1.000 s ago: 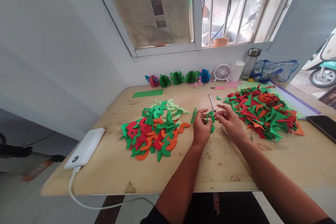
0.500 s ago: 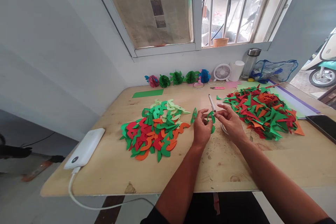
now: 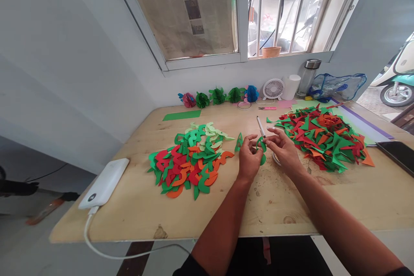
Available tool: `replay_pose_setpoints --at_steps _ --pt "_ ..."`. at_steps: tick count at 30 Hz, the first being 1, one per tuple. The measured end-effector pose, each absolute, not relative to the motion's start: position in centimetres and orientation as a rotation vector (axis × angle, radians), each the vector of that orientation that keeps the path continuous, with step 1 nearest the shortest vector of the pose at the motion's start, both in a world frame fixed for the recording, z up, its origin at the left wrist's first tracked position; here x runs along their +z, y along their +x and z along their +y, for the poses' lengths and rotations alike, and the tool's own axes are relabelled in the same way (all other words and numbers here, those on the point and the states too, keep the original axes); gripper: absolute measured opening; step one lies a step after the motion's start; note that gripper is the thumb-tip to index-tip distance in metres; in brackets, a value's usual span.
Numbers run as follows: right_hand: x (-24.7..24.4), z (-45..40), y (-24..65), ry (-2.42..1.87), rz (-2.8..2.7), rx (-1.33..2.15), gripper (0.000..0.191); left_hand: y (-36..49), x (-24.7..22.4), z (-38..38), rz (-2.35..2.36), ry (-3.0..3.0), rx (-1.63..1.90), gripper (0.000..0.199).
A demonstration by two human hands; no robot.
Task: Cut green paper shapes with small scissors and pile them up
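Observation:
Between my hands is a green curved paper cutout, its lower part hanging below the fingers. My left hand is closed on it, thumb and fingers pinching from the left. From the other side my right hand pinches the cutout's upper edge with thumb and forefinger. Just beyond the fingertips lies a slim white pen. A small green paper piece rests left of my left hand. Partly under my right hand shows a pale curved object, too covered to name.
Left of my hands lies a heap of curved paper cutouts; on the right, a pile of paper scraps. Paper figures, a small fan and a glass bottle line the wall. A power bank and a phone lie near the sides.
The green cutout has turned slightly between my fingers, its curved part showing more. My hands have barely shifted, and the heaps are unchanged.

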State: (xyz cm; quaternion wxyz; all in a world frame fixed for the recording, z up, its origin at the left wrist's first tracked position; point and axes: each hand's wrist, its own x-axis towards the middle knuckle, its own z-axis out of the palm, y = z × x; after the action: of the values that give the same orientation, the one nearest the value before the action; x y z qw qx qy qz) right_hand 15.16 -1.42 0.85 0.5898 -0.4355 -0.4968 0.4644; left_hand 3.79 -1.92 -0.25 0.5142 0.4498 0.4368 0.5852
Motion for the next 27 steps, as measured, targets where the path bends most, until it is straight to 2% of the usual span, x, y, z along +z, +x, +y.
replay_pose_setpoints --at_steps 27 --pt "0.61 -1.37 15.03 -1.060 -1.185 1.091 0.045 3.35 -0.03 -1.44 1.024 0.946 1.510 0.036"
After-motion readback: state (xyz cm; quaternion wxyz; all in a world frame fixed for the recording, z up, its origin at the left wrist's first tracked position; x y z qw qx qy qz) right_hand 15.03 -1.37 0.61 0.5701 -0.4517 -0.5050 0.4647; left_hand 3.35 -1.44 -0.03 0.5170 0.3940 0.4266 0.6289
